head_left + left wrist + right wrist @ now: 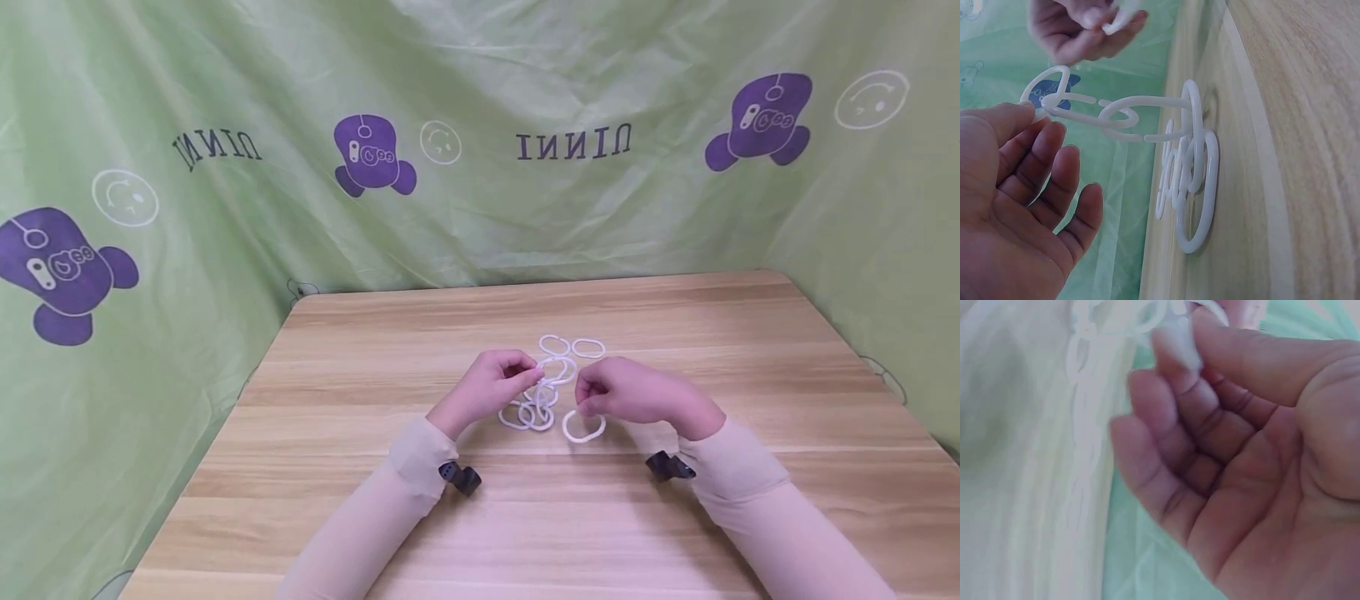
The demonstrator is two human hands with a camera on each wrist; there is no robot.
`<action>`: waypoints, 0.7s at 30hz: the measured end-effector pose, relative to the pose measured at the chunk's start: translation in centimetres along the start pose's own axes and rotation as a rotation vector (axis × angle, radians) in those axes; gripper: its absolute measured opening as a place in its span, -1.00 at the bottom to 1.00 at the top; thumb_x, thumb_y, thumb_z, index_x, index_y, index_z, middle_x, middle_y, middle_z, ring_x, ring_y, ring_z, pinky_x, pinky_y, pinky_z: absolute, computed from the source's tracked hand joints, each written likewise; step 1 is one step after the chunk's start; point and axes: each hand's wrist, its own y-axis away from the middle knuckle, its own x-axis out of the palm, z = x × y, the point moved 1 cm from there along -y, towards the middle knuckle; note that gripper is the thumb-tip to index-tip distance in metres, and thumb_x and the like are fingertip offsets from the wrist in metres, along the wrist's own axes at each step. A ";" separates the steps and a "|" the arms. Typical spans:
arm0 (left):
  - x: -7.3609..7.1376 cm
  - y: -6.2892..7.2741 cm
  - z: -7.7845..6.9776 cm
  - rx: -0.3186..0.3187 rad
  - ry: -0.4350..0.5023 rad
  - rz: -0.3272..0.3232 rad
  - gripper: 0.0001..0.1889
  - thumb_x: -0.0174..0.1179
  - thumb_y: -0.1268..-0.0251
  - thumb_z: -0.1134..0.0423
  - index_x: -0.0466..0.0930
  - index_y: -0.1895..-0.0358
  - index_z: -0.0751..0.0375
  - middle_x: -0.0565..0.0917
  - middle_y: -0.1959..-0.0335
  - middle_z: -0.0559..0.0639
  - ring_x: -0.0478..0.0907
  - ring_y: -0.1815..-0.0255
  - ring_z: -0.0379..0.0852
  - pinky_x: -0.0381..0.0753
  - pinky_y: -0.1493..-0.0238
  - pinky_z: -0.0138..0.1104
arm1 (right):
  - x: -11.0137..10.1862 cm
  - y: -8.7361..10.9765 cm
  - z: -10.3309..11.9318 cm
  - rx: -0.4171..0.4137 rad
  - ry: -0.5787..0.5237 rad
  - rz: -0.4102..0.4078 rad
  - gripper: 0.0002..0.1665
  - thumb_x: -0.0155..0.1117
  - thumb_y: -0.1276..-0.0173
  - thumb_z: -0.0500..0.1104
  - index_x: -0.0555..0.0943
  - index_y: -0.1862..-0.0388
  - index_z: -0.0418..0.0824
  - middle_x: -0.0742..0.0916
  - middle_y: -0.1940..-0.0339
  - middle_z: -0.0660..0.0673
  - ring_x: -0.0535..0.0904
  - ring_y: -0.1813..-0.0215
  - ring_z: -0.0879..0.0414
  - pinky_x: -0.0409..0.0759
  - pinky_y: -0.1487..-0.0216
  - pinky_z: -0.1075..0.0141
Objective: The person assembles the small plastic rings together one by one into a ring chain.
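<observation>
White oval plastic curtain rings, some showing a small slit, are linked into a chain (1147, 100). My left hand (487, 387) pinches the end ring (1041, 78) of it between thumb and index finger, the other fingers loosely bent. From there the chain runs down to linked rings lying on the table. To the right, my right hand (637, 392) pinches a separate curtain ring (582, 440), which hangs below its fingertips in the head view. That ring is blurred in the right wrist view, where the right hand's (1229, 444) remaining fingers are curled.
Two loose rings, a left one (555, 337) and a right one (588, 357), lie on the wooden table (360, 358) beyond the hands. Green printed cloth (480, 225) hangs behind and beside the table. A small black camera sits on each wrist.
</observation>
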 end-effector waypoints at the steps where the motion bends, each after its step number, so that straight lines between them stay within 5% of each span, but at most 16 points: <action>1: 0.0 0.0 0.0 0.001 -0.002 0.000 -0.84 0.26 -0.37 0.17 0.72 0.25 0.18 0.68 0.41 -0.05 0.51 0.42 -0.22 0.51 0.35 -0.39 | -0.2 0.1 0.2 -0.006 -0.013 -0.010 -0.86 0.32 -0.29 -0.26 0.58 0.43 -0.07 0.59 0.50 0.12 0.46 0.43 0.20 0.46 0.34 0.32; 14: 0.1 0.3 -0.5 -0.009 0.004 0.010 -0.83 0.26 -0.36 0.16 0.72 0.24 0.20 0.68 0.41 -0.06 0.51 0.42 -0.23 0.53 0.34 -0.38 | -1.7 0.7 1.9 0.017 -0.165 -0.273 -0.93 0.37 -0.33 -0.20 0.62 0.30 -0.14 0.66 0.45 0.02 0.54 0.36 0.12 0.52 0.32 0.32; 21: 0.5 0.2 -1.0 0.012 -0.002 0.019 -0.83 0.25 -0.37 0.19 0.71 0.25 0.24 0.67 0.41 -0.07 0.53 0.42 -0.23 0.55 0.32 -0.38 | -1.5 0.6 1.7 0.044 -0.193 -0.307 -0.91 0.40 -0.30 -0.20 0.63 0.31 -0.15 0.67 0.45 -0.03 0.55 0.37 0.11 0.52 0.34 0.33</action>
